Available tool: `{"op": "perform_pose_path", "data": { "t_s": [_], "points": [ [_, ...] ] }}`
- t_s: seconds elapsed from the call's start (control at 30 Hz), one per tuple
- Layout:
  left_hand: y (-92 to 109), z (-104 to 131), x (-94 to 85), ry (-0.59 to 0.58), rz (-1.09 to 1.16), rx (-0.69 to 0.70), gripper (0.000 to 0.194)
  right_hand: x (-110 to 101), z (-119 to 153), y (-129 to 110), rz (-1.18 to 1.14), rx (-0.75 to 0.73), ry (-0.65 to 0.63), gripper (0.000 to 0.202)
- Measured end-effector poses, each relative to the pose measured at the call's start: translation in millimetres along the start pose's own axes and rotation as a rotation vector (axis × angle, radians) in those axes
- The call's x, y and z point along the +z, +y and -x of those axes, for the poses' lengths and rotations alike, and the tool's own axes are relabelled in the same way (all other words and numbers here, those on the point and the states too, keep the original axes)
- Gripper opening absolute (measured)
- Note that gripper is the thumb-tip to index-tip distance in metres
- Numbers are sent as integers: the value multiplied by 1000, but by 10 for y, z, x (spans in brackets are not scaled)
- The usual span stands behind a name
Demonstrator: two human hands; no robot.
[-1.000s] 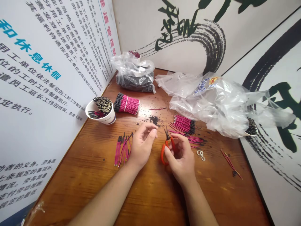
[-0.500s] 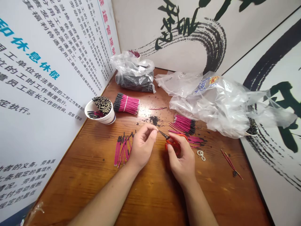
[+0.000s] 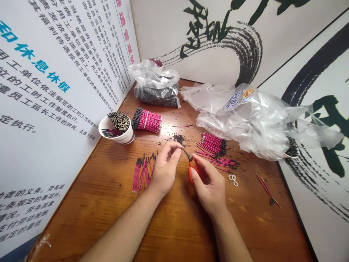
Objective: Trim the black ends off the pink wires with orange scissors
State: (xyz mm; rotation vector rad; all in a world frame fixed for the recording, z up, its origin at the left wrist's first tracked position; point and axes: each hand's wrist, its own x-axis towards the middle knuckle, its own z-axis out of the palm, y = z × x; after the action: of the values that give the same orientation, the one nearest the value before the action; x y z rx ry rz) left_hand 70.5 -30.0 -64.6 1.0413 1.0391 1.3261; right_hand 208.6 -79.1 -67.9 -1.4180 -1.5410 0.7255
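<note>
My right hand (image 3: 209, 182) is closed round the orange handles of small scissors (image 3: 191, 169), whose dark blades point up and left to my left fingertips. My left hand (image 3: 167, 165) is pinched, and what it holds is too small to make out. Just beyond the fingertips lies a pile of black crumbs (image 3: 179, 138). Loose pink wires with black ends (image 3: 140, 174) lie left of my left hand. Beyond my right hand are a stack of pink wires (image 3: 214, 143) and some looser ones (image 3: 223, 162).
A paper cup of wires (image 3: 120, 138) and a banded pink bundle (image 3: 147, 120) stand at the left. Clear plastic bags (image 3: 240, 116) lie back right, and a bag with black contents (image 3: 156, 94) back left. White rubber bands (image 3: 233, 180) lie at the right.
The scissors have moved slightly left and turned, with their blade tips now at my left fingertips. My right hand has shifted a little left with them.
</note>
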Motion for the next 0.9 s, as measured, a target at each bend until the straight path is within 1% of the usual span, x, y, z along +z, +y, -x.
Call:
{"op": "perform_pose_path", "data": {
  "t_s": [0.13,0.23,0.5,0.9],
  "points": [
    [31,4,4,45,-27,27,7,-6,9,-2,-1,-4,2,37],
    [46,3,-1,56,-26,26,7,-5,8,-4,-6,6,-8,37],
    [45,5,-18,37,16,-7,8,-1,14,-1,-18,5,-31,37],
    [19,1,-14,28,19,-9,8,-9,-1,-16,-15,22,-49,34]
  ]
}}
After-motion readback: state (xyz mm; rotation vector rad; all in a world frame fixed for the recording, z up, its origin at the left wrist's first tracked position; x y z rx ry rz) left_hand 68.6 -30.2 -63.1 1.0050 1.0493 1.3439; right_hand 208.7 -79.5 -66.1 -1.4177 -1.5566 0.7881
